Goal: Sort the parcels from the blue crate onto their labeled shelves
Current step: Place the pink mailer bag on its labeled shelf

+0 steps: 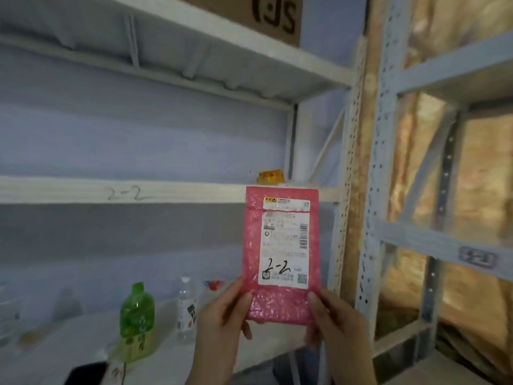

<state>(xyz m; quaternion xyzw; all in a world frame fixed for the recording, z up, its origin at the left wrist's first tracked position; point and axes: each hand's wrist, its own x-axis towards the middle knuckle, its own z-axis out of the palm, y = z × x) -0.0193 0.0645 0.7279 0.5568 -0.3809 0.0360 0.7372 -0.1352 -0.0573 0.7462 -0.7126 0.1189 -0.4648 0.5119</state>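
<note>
Pink bubble mailer [280, 254], held upright in both hands for a label check.

Left to right: shelf edge [125, 193] handwritten "2-2"; green drinks bottle [137, 318], its print unreadable; left hand [222, 315] pinching the mailer's lower left edge; mailer overlapping that shelf's right end in view, shipping label handwritten "2-2", its fine print blurred; right hand [336, 323] gripping the lower right corner. Likely next: lift it onto the matching shelf.

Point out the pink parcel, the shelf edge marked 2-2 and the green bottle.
pink parcel [283, 245], head view, on its white label.
shelf edge marked 2-2 [126, 193], head view, on the handwritten mark.
green bottle [137, 315], head view, on its green body.
</note>
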